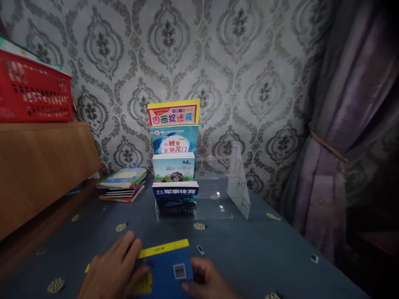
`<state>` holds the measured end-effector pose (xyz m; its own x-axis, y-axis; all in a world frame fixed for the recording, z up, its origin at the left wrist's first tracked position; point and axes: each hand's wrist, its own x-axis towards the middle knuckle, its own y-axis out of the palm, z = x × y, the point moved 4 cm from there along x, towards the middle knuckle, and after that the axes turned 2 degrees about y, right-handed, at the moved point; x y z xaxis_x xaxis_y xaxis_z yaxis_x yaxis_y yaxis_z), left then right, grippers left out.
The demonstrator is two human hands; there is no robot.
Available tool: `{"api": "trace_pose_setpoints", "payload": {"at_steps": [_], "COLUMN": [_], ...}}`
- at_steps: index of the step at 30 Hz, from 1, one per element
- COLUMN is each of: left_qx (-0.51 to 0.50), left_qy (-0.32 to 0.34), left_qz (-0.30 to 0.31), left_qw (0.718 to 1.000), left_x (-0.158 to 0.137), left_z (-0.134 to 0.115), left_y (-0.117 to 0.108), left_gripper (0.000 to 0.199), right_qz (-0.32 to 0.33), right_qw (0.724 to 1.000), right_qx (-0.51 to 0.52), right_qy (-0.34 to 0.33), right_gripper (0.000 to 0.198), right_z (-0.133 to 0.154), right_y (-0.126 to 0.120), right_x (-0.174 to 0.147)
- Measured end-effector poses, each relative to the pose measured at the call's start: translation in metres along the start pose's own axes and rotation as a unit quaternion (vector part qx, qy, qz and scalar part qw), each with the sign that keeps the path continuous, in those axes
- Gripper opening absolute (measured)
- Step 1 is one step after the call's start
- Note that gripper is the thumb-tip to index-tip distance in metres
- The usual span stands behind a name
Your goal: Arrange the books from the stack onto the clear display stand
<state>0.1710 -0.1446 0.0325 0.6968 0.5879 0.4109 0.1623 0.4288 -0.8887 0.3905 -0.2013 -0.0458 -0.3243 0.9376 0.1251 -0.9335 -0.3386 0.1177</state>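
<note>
A blue book with a yellow spine strip (pixel 165 270) is held low in front of me, a small barcode patch on its cover. My right hand (pixel 207 277) grips its right edge, thumb on the front. On the left side, my left hand (pixel 114 265) is closed on the book, its fingers partly hidden behind the knuckles. Beyond the hands stands a clear acrylic book rack (pixel 239 182). Its left half carries a dark military magazine (pixel 176 201), a pale green book (pixel 173 168), a teal book (pixel 174 139) and a yellow-and-pink book (pixel 173 114), stepped upward toward the back.
A stack of books (pixel 123 182) lies left of the rack. Further left, a red plastic basket (pixel 35 87) sits on a wooden cabinet (pixel 46 166). The blue patterned cloth (pixel 249 249) covers the surface. A tied purple curtain (pixel 330 178) hangs on the right.
</note>
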Motion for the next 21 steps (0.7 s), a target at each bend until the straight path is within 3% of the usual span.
{"api": "trace_pose_setpoints", "payload": {"at_steps": [2, 4, 7, 8, 12, 15, 19, 21], "left_qx": [0.024, 0.019, 0.003, -0.001, -0.028, -0.060, -0.118, -0.134], "left_qy": [0.106, 0.190, 0.189, 0.183, 0.207, 0.190, 0.177, 0.170], "left_qz": [-0.143, -0.243, -0.289, -0.277, -0.117, -0.053, 0.007, 0.031], "left_qw": [0.984, 0.951, 0.938, 0.943, 0.971, 0.979, 0.977, 0.976], "left_x": [-0.002, -0.009, -0.020, -0.025, -0.050, -0.067, -0.072, -0.070], "left_z": [-0.014, -0.028, -0.043, -0.047, -0.065, -0.072, -0.070, -0.062], "left_y": [-0.023, -0.039, -0.044, -0.039, -0.005, 0.008, 0.009, 0.011], "left_gripper": [0.022, 0.027, 0.032, 0.034, 0.028, 0.018, 0.037, 0.033], "right_qz": [-0.066, -0.113, -0.069, -0.048, 0.015, 0.041, 0.057, 0.066], "right_qw": [0.988, 0.943, 0.869, 0.851, 0.815, 0.805, 0.801, 0.795], "right_qx": [-0.128, -0.281, -0.427, -0.456, -0.528, -0.545, -0.559, -0.572], "right_qy": [-0.053, -0.141, -0.241, -0.254, -0.238, -0.230, -0.208, -0.192], "right_gripper": [0.054, 0.042, 0.042, 0.047, 0.051, 0.053, 0.057, 0.061], "right_z": [0.002, 0.008, 0.016, 0.016, 0.005, -0.003, -0.004, -0.002], "right_y": [-0.016, -0.031, -0.038, -0.038, -0.039, -0.040, -0.042, -0.042], "right_x": [0.000, -0.004, -0.014, -0.016, -0.021, -0.025, -0.029, -0.029]}}
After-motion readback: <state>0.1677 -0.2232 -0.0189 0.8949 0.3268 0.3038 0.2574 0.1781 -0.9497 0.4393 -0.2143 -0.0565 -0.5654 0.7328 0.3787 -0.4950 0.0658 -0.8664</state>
